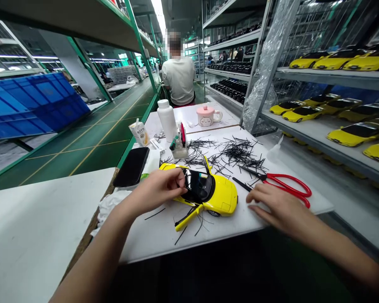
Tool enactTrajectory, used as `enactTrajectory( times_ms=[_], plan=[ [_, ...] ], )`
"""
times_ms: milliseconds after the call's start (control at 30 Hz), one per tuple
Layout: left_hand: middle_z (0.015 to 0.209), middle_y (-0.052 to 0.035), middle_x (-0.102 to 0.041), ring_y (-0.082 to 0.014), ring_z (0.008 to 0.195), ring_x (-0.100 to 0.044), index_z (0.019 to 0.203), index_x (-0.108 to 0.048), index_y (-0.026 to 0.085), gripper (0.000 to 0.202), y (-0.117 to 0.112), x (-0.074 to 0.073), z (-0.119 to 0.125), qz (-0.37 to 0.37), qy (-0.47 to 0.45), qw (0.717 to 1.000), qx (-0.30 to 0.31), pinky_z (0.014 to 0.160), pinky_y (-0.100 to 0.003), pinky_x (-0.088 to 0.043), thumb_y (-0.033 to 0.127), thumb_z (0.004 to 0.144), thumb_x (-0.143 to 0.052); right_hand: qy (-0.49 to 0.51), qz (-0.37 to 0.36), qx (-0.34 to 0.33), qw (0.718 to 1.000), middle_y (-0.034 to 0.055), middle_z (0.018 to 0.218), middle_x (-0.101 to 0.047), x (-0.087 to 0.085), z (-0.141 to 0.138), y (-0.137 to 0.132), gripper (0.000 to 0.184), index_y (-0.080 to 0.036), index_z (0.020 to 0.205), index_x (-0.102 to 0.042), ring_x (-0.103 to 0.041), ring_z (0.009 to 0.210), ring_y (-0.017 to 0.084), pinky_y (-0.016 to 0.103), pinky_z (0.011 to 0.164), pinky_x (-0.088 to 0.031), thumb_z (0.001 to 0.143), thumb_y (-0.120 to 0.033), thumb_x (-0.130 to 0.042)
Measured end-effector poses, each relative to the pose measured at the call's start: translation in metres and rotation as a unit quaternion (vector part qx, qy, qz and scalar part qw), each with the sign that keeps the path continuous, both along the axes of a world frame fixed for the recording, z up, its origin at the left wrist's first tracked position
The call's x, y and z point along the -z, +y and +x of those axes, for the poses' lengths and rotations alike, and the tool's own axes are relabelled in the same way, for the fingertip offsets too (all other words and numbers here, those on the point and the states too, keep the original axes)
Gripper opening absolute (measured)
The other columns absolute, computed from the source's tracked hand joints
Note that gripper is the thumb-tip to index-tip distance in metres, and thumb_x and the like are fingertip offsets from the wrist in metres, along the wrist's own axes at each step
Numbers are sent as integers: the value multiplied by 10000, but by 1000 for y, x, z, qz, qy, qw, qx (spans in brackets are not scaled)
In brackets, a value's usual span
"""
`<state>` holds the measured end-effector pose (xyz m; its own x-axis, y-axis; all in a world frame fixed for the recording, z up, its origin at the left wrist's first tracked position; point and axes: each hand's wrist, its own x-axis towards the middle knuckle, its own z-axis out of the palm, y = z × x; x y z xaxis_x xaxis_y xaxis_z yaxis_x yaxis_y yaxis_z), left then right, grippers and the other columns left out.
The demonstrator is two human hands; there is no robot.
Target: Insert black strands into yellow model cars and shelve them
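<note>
My left hand (166, 187) is closed in a pinch over the roof and side of a yellow model car (222, 191); whatever lies between the fingertips is hidden. The car stands with both doors out: the near door (188, 218) points towards me, the far door (207, 165) away. To its right, my right hand (276, 204) hovers low at the table, fingers curled and thumb apart. A slim black tool (241, 184) lies at its fingertips, its near end partly behind them. Just beyond that hand are red-handled scissors (287, 185) with dark blades.
Black thin strips (240, 151) litter the white table (139, 246). Behind the car stand a small clear holder (180, 151), a white bottle (166, 120) and a pink-lidded mug (206, 116). A phone (132, 166) lies left. Racks of yellow cars (350, 134) line the right; a person (178, 80) sits ahead.
</note>
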<state>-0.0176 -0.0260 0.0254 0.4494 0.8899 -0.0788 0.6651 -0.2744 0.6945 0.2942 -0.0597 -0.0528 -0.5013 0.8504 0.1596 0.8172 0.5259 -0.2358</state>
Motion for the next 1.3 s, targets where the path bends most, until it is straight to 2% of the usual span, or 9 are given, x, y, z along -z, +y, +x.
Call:
enactTrajectory(
  times_ms=[100,267,433,533,667,733,833,1067,1300],
  plan=[
    [673,24,-591,-136,656,-585,737,-500,191,168,5,-2,-2,-17,-36,999,-1,596,-231,-451,283,809,-620,33,-49,-28,998,70,940,-614,2,-5,-7,188,-223,952,-606,-575,856,216,339,720,-455,956,-234,-419],
    [740,12,-587,-115,658,-530,768,-479,185,254,6,16,-7,-45,-158,986,-37,585,-224,-425,334,786,-684,-12,-45,-68,997,74,943,-633,5,-8,-2,271,-229,963,-636,-547,846,226,360,711,-435,982,-224,-366],
    [722,19,-588,-92,631,-492,773,-511,173,209,3,22,-7,-48,-193,980,-34,574,-205,-396,285,781,-688,-35,-70,-126,989,85,959,-634,4,-6,2,249,-216,990,-606,-561,860,229,366,735,-452,949,-148,-370],
    [736,14,-600,-87,635,-498,757,-522,169,177,4,25,-7,-59,-219,974,-13,581,-200,-400,245,778,-681,9,-89,-128,988,80,953,-626,-7,-6,4,188,-215,982,-573,-578,816,200,322,704,-468,938,-176,-395],
    [765,4,-606,-93,679,-537,766,-516,168,168,4,31,-7,-77,-270,960,-15,626,-207,-427,215,776,-677,122,-157,-102,975,45,874,-631,-38,-29,12,125,-227,893,-569,-591,779,163,265,680,-470,943,-284,-470],
    [761,3,-603,-92,680,-547,769,-512,166,171,4,33,-6,-88,-285,954,-15,636,-210,-433,207,776,-677,216,-197,-85,953,44,864,-654,-52,-50,19,144,-226,878,-598,-611,806,172,265,701,-480,925,-341,-525],
    [759,1,-601,-84,655,-543,773,-518,160,160,3,34,-4,-82,-294,952,-24,612,-202,-428,188,772,-676,354,-293,-65,886,45,834,-687,-61,-81,34,180,-212,912,-642,-646,794,174,271,718,-512,873,-386,-617],
    [772,-20,-645,-70,585,-501,753,-538,155,129,0,31,-2,4,-266,962,-64,527,-182,-396,201,787,-654,483,-471,-40,737,24,748,-714,-54,-106,65,202,-163,827,-679,-698,728,138,240,705,-561,733,-308,-784],
    [779,-29,-661,-80,583,-511,722,-519,165,148,-1,33,0,14,-263,963,-60,517,-188,-400,213,787,-643,518,-534,-6,669,6,766,-692,-41,-109,69,228,-152,821,-654,-709,738,120,199,695,-574,700,-264,-813]
  ],
)
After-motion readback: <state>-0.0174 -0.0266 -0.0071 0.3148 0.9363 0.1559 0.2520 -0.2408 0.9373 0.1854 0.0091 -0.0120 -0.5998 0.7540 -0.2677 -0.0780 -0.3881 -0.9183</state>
